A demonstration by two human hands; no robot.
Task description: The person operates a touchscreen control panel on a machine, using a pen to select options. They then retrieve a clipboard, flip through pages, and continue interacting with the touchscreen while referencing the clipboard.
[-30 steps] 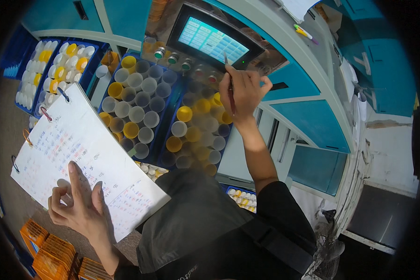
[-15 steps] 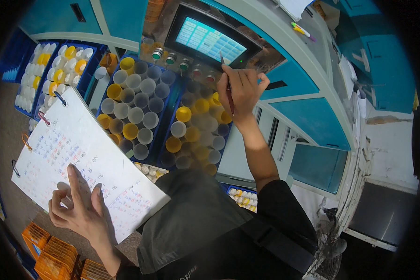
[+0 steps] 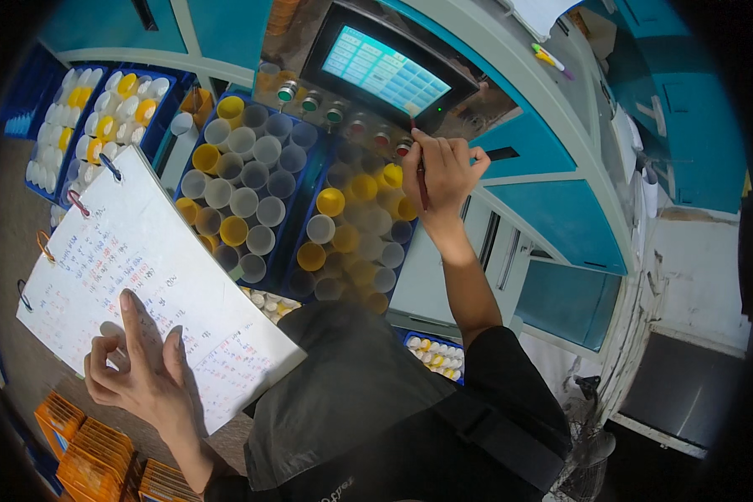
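Note:
My left hand (image 3: 138,368) rests on a white handwritten sheet (image 3: 142,276) held with coloured clips, index finger stretched out along the lines. My right hand (image 3: 439,171) is raised to the machine's control panel (image 3: 343,117), gripping a dark red pen (image 3: 421,180) pointing downward, fingers curled close to the row of round buttons (image 3: 326,105) below the lit touchscreen (image 3: 385,71).
Blue crates of white and yellow tubes (image 3: 251,192) sit under the panel, with another crate (image 3: 92,125) at far left. Orange boxes (image 3: 92,456) lie at lower left. Teal machine panels (image 3: 552,201) curve to the right. A small tray of bobbins (image 3: 439,351) shows near my arm.
My right hand with the pen has edged slightly up toward the buttons. My left hand and the sheet stay in place.

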